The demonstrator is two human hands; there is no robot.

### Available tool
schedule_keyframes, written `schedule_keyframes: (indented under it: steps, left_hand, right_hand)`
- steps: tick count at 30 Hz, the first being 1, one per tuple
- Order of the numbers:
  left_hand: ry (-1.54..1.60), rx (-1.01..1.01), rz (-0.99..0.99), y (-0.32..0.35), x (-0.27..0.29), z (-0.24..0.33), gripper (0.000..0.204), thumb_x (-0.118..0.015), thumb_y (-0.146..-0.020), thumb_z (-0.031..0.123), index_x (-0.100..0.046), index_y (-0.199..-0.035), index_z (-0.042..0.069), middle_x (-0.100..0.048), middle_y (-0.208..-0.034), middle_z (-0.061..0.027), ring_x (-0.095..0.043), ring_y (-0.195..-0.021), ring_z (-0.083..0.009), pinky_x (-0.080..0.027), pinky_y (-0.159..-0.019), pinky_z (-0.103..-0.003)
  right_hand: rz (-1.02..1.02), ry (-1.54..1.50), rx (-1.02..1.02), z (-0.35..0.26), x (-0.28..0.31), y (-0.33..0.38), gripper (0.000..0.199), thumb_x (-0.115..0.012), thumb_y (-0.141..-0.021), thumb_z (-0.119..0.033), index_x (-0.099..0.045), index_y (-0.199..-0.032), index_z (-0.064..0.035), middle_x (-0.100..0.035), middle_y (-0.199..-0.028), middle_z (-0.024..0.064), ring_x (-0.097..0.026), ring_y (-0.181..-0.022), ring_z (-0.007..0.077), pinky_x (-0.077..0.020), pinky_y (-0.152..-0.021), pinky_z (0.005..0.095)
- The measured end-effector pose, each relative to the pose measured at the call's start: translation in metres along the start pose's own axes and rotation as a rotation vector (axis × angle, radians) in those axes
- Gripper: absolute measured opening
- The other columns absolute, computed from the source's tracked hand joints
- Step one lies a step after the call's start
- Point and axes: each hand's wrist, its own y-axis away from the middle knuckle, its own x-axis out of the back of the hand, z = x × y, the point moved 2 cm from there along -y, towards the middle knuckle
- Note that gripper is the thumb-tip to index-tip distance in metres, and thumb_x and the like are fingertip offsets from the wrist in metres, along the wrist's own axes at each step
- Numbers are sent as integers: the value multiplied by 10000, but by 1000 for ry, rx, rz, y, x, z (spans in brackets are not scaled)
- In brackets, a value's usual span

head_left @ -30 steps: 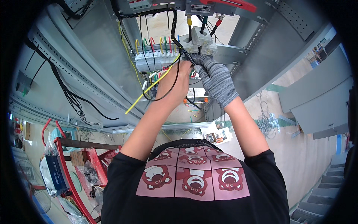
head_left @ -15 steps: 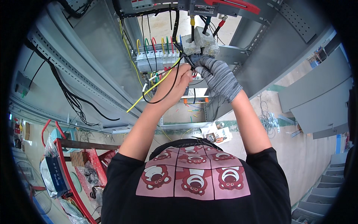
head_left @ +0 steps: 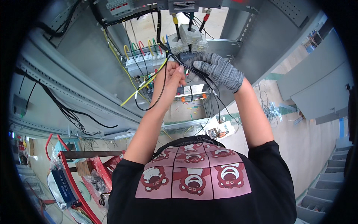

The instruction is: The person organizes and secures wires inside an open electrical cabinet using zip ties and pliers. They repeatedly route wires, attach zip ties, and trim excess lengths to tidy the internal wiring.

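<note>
Gripping blk wire bundle point(head_left: 204, 76) w/ gloved R hand point(head_left: 220, 71), thumb on top, fingers curled round. Keeping bare L hand point(head_left: 173, 76) just beside it, w/ thumb & fingertips drawn in close; can't tell if pinching any wire. Located, re bundle: inside open grey cabinet point(head_left: 257, 48), just below clear covers point(head_left: 190, 35), to R of white breakers point(head_left: 143, 63), w/ loose ends fanning down past R hand. Slanting down by L wrist: yel wire point(head_left: 128, 100).

Lbls/writing: on grey device point(head_left: 183, 6) at top edge, pale printed lbl, too small to read. On thin wires by L wrist, white marker sleeves point(head_left: 141, 84), marks illegible; another below R hand. On breakers, tiny marks, same. Lower L, on red cart point(head_left: 68, 168), dk blue pack point(head_left: 63, 187) w/ pale lettering along its face. On floor beyond cabinet sill, pale printed sheet point(head_left: 229, 128) w/ dark & orange patches, wording unclear. On blk tee point(head_left: 268, 194), pink squares w/ red bears, plus tiny blurred lettering.
</note>
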Motion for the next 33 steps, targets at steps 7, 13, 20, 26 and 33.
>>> schedule_keyframes:
  steps: [7, 13, 20, 26, 33]
  left_hand:
    - [129, 37, -77, 1, -7, 11, 179, -508, -939, 212, -507, -888, 41, -582, -801, -42, -316, -579, -33, -284, -541, -197]
    - [198, 48, -74, 1, -9, 16, 170, -502, -942, 190, -522, -871, 38, -621, -804, -62, -318, -565, -34, -286, -539, -201]
    - [204, 53, -66, 2, -8, 17, 162, -493, -952, 202, -523, -877, 62, -624, -811, -50, -352, -586, -43, -305, -574, -207]
    - [94, 18, -58, 1, -8, 16, 165, -499, -955, 230, -524, -902, 75, -625, -859, -44, -521, -787, -82, -393, -752, -234]
    - [-62, 29, -3, 8, -2, 24, 183, -550, -936, 228, -537, -916, 46, -520, -826, 18, -463, -809, -75, -372, -768, -221]
  right_hand:
    - [48, -77, -88, 33, 31, 54, 355, -543, -936, -290, -618, -1152, -18, -661, -1009, 37, -572, -915, 96, -462, -843, 260]
    - [-23, -64, 7, 52, 30, 75, 382, -636, -876, -275, -616, -1137, 3, -660, -992, 54, -582, -919, 112, -477, -857, 283]
    - [39, -109, 45, 53, 24, 80, 366, -638, -879, -259, -614, -1138, -1, -661, -982, 47, -575, -909, 110, -483, -838, 282]
    - [141, -16, 20, 40, 19, 59, 348, -631, -890, -240, -611, -1140, 2, -657, -981, 50, -574, -901, 108, -477, -840, 273]
    - [37, 14, 50, 14, 3, 11, 298, -668, -848, -204, -648, -1058, 6, -661, -879, 46, -567, -790, 93, -489, -746, 257]
